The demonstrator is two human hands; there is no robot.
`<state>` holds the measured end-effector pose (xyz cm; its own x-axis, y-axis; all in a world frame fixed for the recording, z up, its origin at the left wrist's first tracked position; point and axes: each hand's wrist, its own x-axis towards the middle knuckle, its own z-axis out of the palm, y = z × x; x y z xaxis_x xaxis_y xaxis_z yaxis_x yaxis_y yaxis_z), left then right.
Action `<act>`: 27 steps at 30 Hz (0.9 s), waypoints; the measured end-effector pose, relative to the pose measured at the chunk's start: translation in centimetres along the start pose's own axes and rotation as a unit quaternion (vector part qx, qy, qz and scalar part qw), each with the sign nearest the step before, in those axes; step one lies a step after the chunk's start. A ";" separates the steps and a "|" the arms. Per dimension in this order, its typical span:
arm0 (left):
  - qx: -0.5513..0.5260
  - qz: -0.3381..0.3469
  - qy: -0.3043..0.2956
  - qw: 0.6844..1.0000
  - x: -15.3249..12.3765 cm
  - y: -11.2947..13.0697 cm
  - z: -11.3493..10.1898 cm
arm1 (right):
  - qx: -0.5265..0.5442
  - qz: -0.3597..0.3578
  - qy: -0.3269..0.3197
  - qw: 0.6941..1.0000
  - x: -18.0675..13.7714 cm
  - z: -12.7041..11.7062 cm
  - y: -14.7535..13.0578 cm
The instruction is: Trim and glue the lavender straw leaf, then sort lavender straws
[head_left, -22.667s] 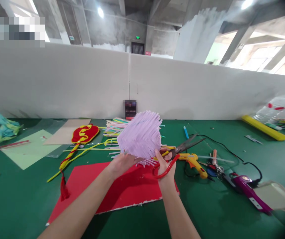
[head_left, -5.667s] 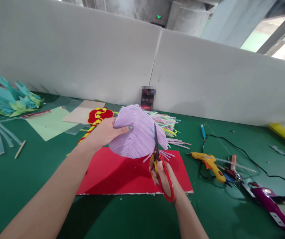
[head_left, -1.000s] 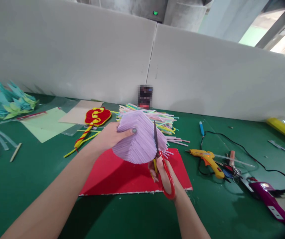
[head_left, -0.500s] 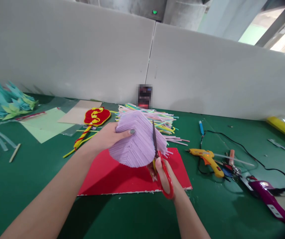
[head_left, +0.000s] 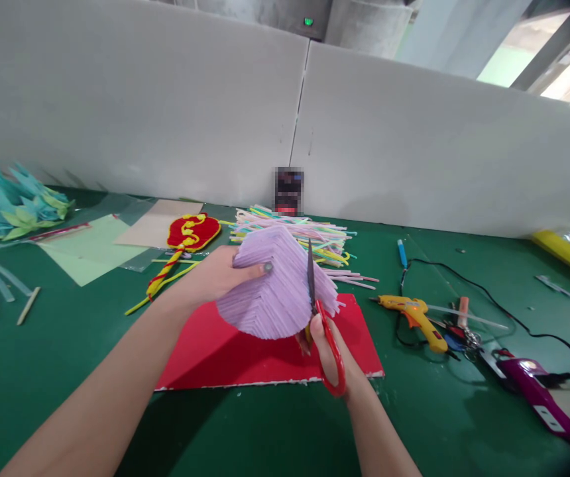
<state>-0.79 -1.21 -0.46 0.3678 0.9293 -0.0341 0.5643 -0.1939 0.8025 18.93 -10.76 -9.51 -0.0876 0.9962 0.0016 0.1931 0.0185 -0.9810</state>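
Note:
A rounded lilac panel of pipe cleaners laid in a chevron (head_left: 270, 291) is pinched at its left side by my left hand (head_left: 225, 273), thumb on top and the other fingers hidden beneath. My right hand (head_left: 327, 341) grips red-handled scissors (head_left: 332, 358). Their dark blade lies across the panel's right part, where uneven strand ends stick out; the lower blade is mostly hidden. Below the panel is a red board (head_left: 235, 364) with a rough white front edge, lying on the green table.
Behind lies a pile of pastel pipe cleaners (head_left: 309, 233). A red and yellow fan-shaped piece (head_left: 193, 233) and pale green paper (head_left: 91, 255) are at left. At right are a yellow glue gun (head_left: 411, 315), its black cord, keys and a purple power strip (head_left: 538, 397). A white partition (head_left: 166, 99) stands behind.
The panel has tilted and shifted down slightly, with the left hand following. The scissors stay at its right side, their blade turned a little more upright.

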 end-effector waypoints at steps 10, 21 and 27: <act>-0.001 -0.010 -0.009 1.000 0.4 -0.6 0.4 | 0.037 0.035 0.014 0.999 -0.1 0.4 -1.2; -0.023 -0.002 -0.018 1.000 0.2 -0.5 0.5 | 0.069 0.046 0.025 0.996 0.1 0.6 -0.4; -0.010 -0.014 -0.017 1.000 0.6 -0.9 0.6 | 0.077 0.068 0.024 0.994 0.0 0.7 -0.5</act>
<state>-0.67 -0.62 -1.56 0.3774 0.9229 -0.0764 0.5592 -0.1614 0.8132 18.17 -10.81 -9.13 -0.0236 0.9915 -0.1278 0.0472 -0.1266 -0.9908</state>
